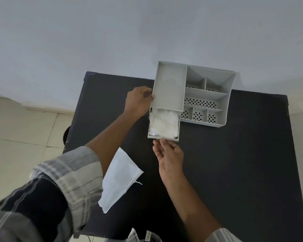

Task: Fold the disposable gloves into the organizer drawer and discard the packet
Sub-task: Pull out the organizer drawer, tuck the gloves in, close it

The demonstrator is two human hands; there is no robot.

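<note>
Gloves (164,125) in drawer (163,138); R hand (170,158) fingers relaxed, tips touching its front; L hand (138,101) grips organizer (168,86).

The organizer (206,95) is being borne by the far part of the table (234,172). The drawer (163,137) is being held partly drawn out of the organizer's left section, toward the person, and the gloves (164,124) are being contained in it. The organizer's left wall is being gripped by the left hand (138,100). Just in front of the organizer, the drawer's front is being touched by the right hand (170,154). The packet (119,179) is being borne by the table well in front of the organizer and to its left, partly under the left forearm (108,137).
</note>
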